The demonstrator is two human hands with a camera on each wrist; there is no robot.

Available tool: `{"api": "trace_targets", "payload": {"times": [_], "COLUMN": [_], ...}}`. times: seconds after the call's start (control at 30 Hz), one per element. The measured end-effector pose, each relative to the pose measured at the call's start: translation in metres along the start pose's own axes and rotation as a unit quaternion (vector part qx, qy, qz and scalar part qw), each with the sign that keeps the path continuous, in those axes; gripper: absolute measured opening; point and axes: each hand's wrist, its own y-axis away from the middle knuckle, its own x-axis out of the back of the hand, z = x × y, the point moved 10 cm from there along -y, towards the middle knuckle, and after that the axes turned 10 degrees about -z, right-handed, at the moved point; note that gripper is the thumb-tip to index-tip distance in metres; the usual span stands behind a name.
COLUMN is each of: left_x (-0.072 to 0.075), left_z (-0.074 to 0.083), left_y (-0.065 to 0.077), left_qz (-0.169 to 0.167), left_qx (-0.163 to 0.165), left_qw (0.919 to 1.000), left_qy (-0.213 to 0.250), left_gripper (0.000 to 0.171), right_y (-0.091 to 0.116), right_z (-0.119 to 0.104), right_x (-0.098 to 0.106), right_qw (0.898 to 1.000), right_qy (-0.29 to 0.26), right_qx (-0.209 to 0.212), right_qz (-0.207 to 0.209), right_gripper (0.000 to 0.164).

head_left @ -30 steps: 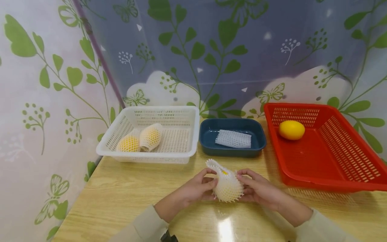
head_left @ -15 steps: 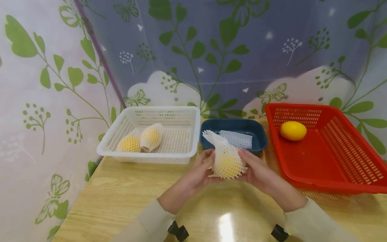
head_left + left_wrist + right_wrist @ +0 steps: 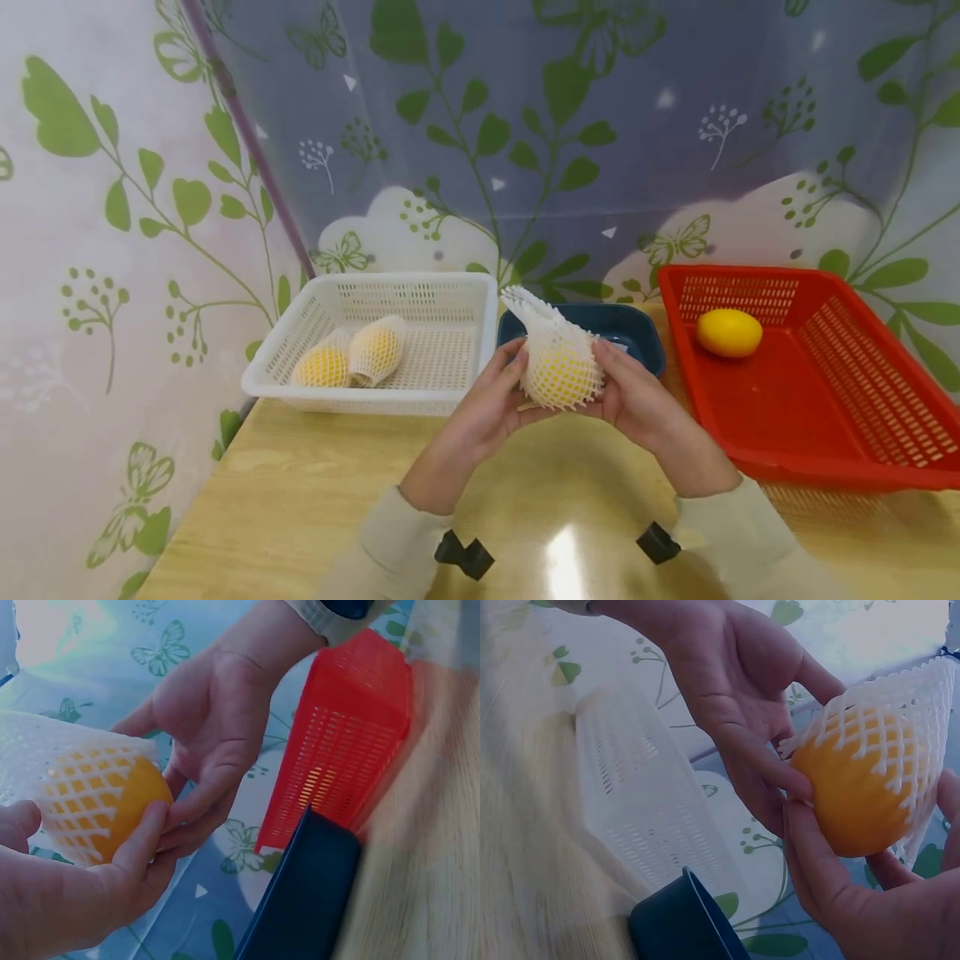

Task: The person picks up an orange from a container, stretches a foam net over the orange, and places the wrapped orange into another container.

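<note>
- A wood-grain table [image 3: 300,483] runs across the lower part of the head view, with a bright glare [image 3: 564,558] near its front.
- Behind it hangs a printed backdrop [image 3: 450,250], leaves and butterflies over blue and white; a purple strip [image 3: 255,158] slants down the left corner.
- Along the back stand a white basket [image 3: 438,358], a dark blue tray [image 3: 641,329] partly hidden by the hands, and a red basket [image 3: 780,408].
- The white basket holds two net-wrapped fruits [image 3: 378,350] lying side by side; a bare yellow fruit [image 3: 729,333] lies at the back left of the red one.
- Held up between both hands, off the table and in front of the tray, is a netted fruit [image 3: 561,367] (the net's narrow tail points up and leftward; the wrist views show a bare yellow end).
- The left hand [image 3: 483,408] reaches in from the left, its thumb and fingers curved round the fruit's side.
- The right hand [image 3: 637,396] mirrors it, gripping the opposite side; fingertips of both hands meet at the bare end.
- Pale sleeves [image 3: 750,542] cover both forearms.
</note>
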Motion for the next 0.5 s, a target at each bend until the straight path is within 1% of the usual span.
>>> {"api": "trace_targets", "payload": {"times": [0.1,0.3,0.4,0.5], "left_x": [0.001,0.01,0.011,0.01], "left_z": [-0.002,-0.007,-0.006,-0.002], "left_y": [-0.001,0.0,-0.001,-0.002], "left_qz": [0.003,0.017,0.012,0.001], "left_qx": [0.002,0.009,0.004,-0.002], "left_qw": [1.0,0.9998,0.9999,1.0], "left_qy": [0.002,0.007,0.009,0.006], "left_gripper": [0.051,0.047,0.047,0.048], "right_y": [-0.001,-0.005,-0.006,-0.006], "right_z": [0.003,0.012,0.012,0.009], "right_x": [0.003,0.002,0.002,0.003], "right_qw": [1.0,1.0,1.0,1.0], "right_qy": [-0.012,-0.01,-0.011,-0.013], "right_qx": [0.003,-0.005,0.0,0.013], "right_qz": [0.006,-0.009,-0.008,0.003], "right_gripper": [0.046,0.047,0.044,0.037]}}
